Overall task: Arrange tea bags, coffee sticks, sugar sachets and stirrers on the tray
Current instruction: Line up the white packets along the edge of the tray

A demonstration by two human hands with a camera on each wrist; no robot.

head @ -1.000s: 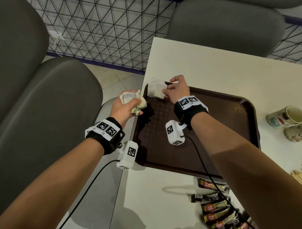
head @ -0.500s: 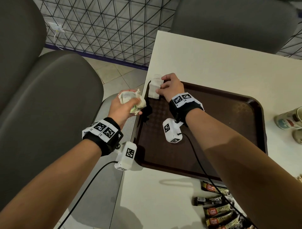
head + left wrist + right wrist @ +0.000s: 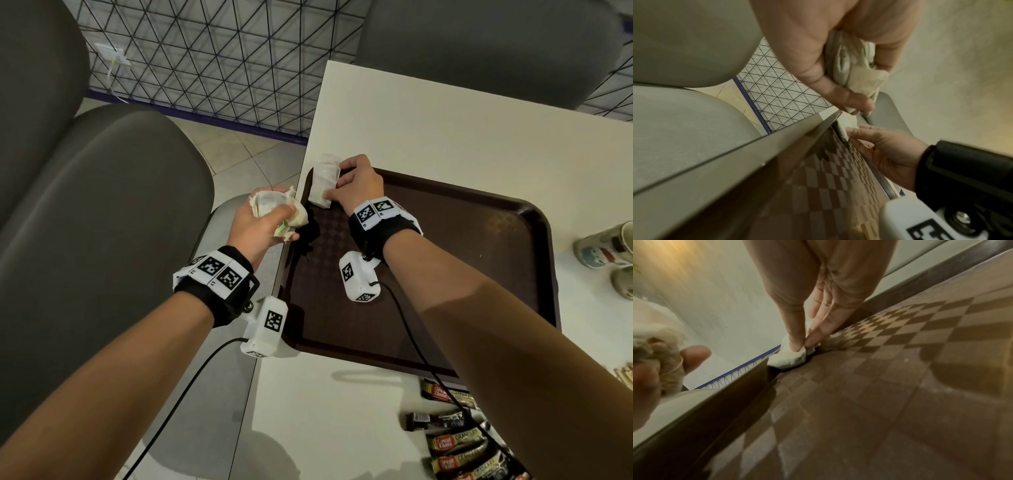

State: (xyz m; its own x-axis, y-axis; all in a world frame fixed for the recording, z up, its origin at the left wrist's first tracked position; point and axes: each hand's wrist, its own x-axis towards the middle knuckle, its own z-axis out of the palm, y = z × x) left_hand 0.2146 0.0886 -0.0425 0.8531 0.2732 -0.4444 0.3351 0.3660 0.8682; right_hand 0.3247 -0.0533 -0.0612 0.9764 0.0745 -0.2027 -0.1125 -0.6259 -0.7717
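Note:
A dark brown tray [image 3: 445, 274] with a checkered floor [image 3: 879, 386] lies on the white table [image 3: 428, 120]. My right hand [image 3: 352, 186] pinches a white tea bag [image 3: 323, 181] between thumb and fingers and holds it upright against the tray's far left corner; the tea bag [image 3: 789, 360] touches the tray floor there. My left hand [image 3: 260, 226] hovers just left of the tray's edge and grips a bunch of white tea bags [image 3: 277, 212], the bunch [image 3: 855, 68] squeezed between thumb and curled fingers.
Several coffee sticks [image 3: 455, 442] lie on the table in front of the tray. Two patterned cups [image 3: 606, 246] stand at the right edge, with wooden stirrers [image 3: 625, 375] nearer me. Grey chairs [image 3: 96, 212] stand left and beyond the table. Cables trail from both wrists.
My right hand has turned the tea bag from lying flatter to standing upright along the tray's left rim. The left hand stays put with its bunch.

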